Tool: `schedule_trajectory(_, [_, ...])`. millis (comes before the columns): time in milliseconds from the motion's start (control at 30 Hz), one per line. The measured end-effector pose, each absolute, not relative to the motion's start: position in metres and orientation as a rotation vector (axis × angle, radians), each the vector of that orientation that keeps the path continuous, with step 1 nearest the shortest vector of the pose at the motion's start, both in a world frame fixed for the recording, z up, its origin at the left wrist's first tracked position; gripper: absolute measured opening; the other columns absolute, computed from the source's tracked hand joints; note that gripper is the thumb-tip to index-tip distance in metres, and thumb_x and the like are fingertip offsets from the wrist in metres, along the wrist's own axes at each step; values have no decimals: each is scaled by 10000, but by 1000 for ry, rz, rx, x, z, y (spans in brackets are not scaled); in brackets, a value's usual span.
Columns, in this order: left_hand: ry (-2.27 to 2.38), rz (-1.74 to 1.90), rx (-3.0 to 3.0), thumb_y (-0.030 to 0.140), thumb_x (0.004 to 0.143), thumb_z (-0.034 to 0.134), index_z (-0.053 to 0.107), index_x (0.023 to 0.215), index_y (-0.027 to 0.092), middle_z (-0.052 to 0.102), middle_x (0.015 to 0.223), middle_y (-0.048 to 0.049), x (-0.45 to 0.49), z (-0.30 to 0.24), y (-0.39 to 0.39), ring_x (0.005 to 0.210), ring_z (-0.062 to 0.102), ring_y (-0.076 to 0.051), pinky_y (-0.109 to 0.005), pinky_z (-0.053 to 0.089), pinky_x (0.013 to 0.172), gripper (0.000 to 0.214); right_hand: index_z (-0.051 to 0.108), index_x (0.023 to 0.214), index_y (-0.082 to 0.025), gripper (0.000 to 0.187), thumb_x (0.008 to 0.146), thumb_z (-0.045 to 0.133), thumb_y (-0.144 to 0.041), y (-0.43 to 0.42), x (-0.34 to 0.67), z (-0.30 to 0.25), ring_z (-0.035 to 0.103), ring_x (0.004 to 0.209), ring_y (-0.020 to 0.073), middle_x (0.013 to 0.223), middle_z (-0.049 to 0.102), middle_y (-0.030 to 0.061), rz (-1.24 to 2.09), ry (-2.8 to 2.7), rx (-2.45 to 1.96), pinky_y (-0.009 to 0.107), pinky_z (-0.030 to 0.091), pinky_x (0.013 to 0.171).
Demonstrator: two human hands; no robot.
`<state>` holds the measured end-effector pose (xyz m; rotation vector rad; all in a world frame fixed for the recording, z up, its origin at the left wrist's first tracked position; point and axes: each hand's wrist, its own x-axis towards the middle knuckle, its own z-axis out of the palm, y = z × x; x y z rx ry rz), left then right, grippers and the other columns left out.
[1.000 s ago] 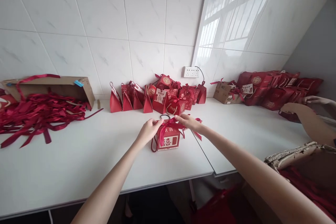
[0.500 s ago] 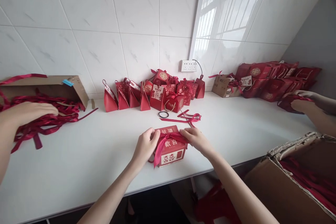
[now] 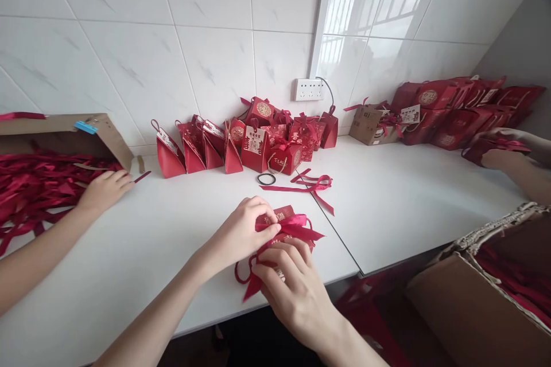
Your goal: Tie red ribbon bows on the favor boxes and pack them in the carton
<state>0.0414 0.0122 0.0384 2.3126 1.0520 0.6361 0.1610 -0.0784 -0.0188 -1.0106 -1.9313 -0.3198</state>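
A small red gift box [image 3: 284, 212] with printed characters rests on the white table near its front edge, partly covered by my hands. A shiny red ribbon [image 3: 305, 231] lies across its top in a loop, with one tail pointing right. My left hand [image 3: 245, 232] pinches this ribbon between thumb and forefinger over the box. In front of the box, my right hand [image 3: 295, 289] has its fingers curled at the ribbon's other tail, which hangs toward the table edge. A dark red cord handle [image 3: 239, 276] sticks out at the box's left side.
Several red gift boxes [image 3: 256, 146] stand along the wall. A loose ribbon [image 3: 318, 184] and black ring [image 3: 266, 179] lie behind my work. Another person's hand [image 3: 105, 189] is by the ribbon carton [image 3: 116, 132]; other hands [image 3: 508, 152] hold a red box at right, near an open carton [image 3: 465, 292].
My right hand has moved from the box's right side to its front, over the ribbon tail. The ribbon is now looped. The co-worker's hand at left has shifted right.
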Motion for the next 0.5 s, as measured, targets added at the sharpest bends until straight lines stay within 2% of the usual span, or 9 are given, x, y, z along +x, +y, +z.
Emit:
schedule_trajectory(133, [1060, 685, 2263, 296, 791, 563, 616, 759, 226, 581, 980, -14, 44, 27, 12, 981, 543, -190, -352, 443, 906, 94, 593, 891, -172, 183, 820, 532, -15, -78, 158, -23, 572, 802, 137, 812, 648, 15, -240, -1838, -976, 346, 413, 877])
schedule_trajectory(267, [1078, 753, 2219, 290, 756, 593, 634, 712, 228, 587, 958, -19, 45, 19, 14, 976, 540, -197, -346, 451, 903, 87, 598, 913, -196, 178, 840, 534, -47, -81, 158, -19, 577, 698, 124, 757, 670, -10, -169, -1819, -942, 392, 401, 938])
schedule_trajectory(500, [1102, 789, 2117, 321, 726, 601, 654, 681, 229, 601, 940, -32, 46, 16, 16, 950, 556, -205, -350, 468, 890, 115, 614, 900, -197, 138, 854, 531, -95, -79, 162, -17, 584, 666, 120, 709, 657, -14, -152, -1847, -890, 430, 396, 966])
